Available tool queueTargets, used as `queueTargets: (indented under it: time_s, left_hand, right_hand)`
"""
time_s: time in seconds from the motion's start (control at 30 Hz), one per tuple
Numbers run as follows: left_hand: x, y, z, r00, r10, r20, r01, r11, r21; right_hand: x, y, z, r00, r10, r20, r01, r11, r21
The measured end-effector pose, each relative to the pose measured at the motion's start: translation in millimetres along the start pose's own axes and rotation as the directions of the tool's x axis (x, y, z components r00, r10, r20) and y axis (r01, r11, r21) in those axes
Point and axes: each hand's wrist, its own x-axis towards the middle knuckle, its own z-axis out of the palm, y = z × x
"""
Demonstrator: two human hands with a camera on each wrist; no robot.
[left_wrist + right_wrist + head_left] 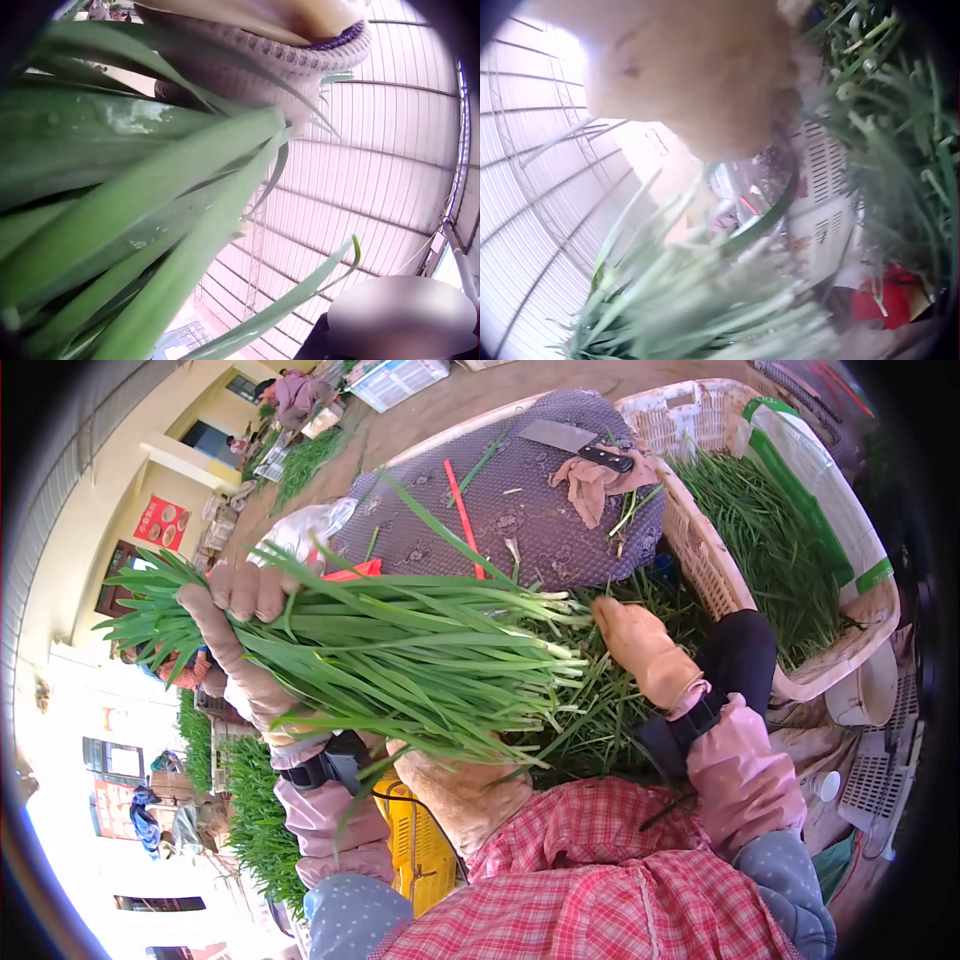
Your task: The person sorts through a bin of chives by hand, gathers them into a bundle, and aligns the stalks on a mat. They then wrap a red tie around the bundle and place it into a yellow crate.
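Step in hand, judged: tidying a garlic-chive bundle, held over the padded worktop's near edge. Left hand clamped round its leafy end; right hand beside the stem ends, grip not determinable. Next move likely calls for levelling those ends. White crate, worktop's right edge: contains loose greens.

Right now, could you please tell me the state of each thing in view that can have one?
Leaf bundle: held, no tie visible
Left grip: holding the leaf bundle
Right grip: beside stem ends, closure unclear
Knife: lying flat, unheld
Cloth: crumpled
Cream crate: open-topped, holding greens
Red strip: nearly straight
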Motion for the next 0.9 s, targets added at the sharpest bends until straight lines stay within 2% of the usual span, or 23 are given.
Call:
queueTargets:
  time_s: [0.03,0.07,0.1,0.13,0.17,0.2,0.23,0.27,0.3,0.33,0.4,0.47,0.5,0.53,0.57,0.6,0.63,0.67,0.7,0.73,0.8,0.87,0.9]
  left_hand:
    - [2,8,-6,1.000,0.002,-0.024,-0.001,0.999,0.052]
    - [5,11,-13,0.996,-0.058,0.066,0.066,0.989,-0.130]
    - [7,12,-15,0.997,-0.035,0.063,0.042,0.992,-0.118]
    - [7,12,-14,1.000,-0.015,0.013,0.017,0.991,-0.135]
    - [6,12,-12,0.999,0.004,-0.040,-0.010,0.989,-0.149]
    - [7,8,-12,0.997,-0.058,-0.050,0.043,0.966,-0.254]
    - [7,1,-11,0.998,-0.044,-0.051,0.030,0.969,-0.246]
    - [9,-5,-8,0.989,-0.118,-0.086,0.089,0.955,-0.284]
    - [12,-9,-6,0.975,-0.189,-0.115,0.143,0.935,-0.323]
    - [15,-10,-3,0.979,-0.173,-0.108,0.131,0.940,-0.316]
    - [25,-10,1,0.944,-0.279,-0.177,0.229,0.938,-0.260]
    - [37,-5,0,0.939,-0.268,-0.217,0.220,0.950,-0.221]
    - [39,-4,-3,0.921,-0.277,-0.273,0.230,0.954,-0.192]
    - [43,-3,-13,0.910,-0.288,-0.298,0.254,0.956,-0.146]
    - [49,0,-18,0.903,-0.303,-0.305,0.265,0.951,-0.160]
    - [57,3,-22,0.906,-0.247,-0.344,0.246,0.968,-0.049]
    - [63,4,-25,0.909,-0.184,-0.374,0.225,0.972,0.067]
    - [70,3,-27,0.905,-0.194,-0.379,0.233,0.971,0.058]
    - [76,1,-28,0.936,-0.157,-0.315,0.195,0.976,0.095]
    - [78,-3,-27,0.962,-0.122,-0.246,0.156,0.980,0.126]
    - [80,-11,-17,0.952,-0.134,-0.276,0.167,0.981,0.102]
    - [86,-15,-15,0.937,-0.119,-0.328,0.170,0.977,0.131]
    - [89,-12,-22,0.940,-0.132,-0.316,0.178,0.976,0.122]
  right_hand:
    - [-6,7,0,0.975,0.099,0.199,-0.057,0.977,-0.207]
    - [-16,-8,-20,0.928,0.230,0.294,-0.135,0.941,-0.309]
    - [-24,-13,-45,0.908,0.203,0.366,-0.119,0.964,-0.239]
    - [-28,-9,-55,0.971,0.063,0.231,-0.027,0.987,-0.157]
    - [-26,-9,-63,0.994,-0.074,0.087,0.081,0.993,-0.082]
    - [-16,-18,-67,0.985,-0.158,-0.065,0.167,0.973,0.161]
    - [-8,-33,-73,0.956,-0.184,-0.229,0.262,0.887,0.380]
    - [-6,-54,-83,0.970,-0.184,-0.158,0.240,0.639,0.730]
    - [-1,-68,-78,0.984,-0.165,-0.070,0.149,0.533,0.833]
    - [10,-48,-38,0.967,-0.254,0.021,0.101,0.455,0.885]
    - [3,0,47,0.895,-0.444,-0.053,0.301,0.510,0.806]
    - [-22,-7,35,0.836,-0.548,0.016,0.477,0.742,0.472]
    - [-35,-13,21,0.898,-0.412,0.151,0.216,0.715,0.666]
    - [-47,-19,7,0.924,-0.260,0.280,-0.068,0.610,0.789]
    - [-55,-12,9,0.881,-0.089,0.465,-0.466,0.004,0.885]
    - [-59,0,17,0.898,0.037,0.438,-0.434,0.238,0.869]
    - [-67,2,13,0.893,0.053,0.446,-0.445,0.235,0.864]
    - [-76,1,3,0.979,0.018,0.201,-0.147,0.745,0.651]
    - [-84,-1,-11,0.987,-0.161,0.011,0.158,0.976,0.149]
    - [-86,-10,-36,0.965,-0.263,0.009,0.263,0.964,0.036]
    - [-72,-26,-62,0.896,-0.384,-0.225,0.426,0.885,0.185]
    - [-49,-55,-82,0.905,-0.264,-0.332,0.383,0.846,0.371]
    - [-36,-74,-88,0.949,-0.140,-0.283,0.289,0.743,0.603]
